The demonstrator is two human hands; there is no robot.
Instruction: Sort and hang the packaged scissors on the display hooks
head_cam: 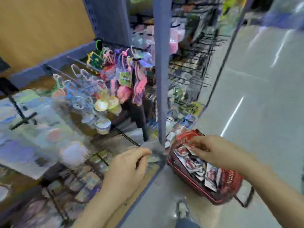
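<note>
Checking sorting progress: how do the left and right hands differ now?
The left hand is beside the shelf post; the right hand reaches over the red basket. The left hand's fingers curl near that post, the right hand's at the packages. Both are bare; blur hides whether either holds anything.

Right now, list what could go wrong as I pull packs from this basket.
The packs lie in a loose heap in the red basket; the right hand lifting one may drag others out. The basket stands on the aisle floor near your shoe, so a step could knock it.
</note>
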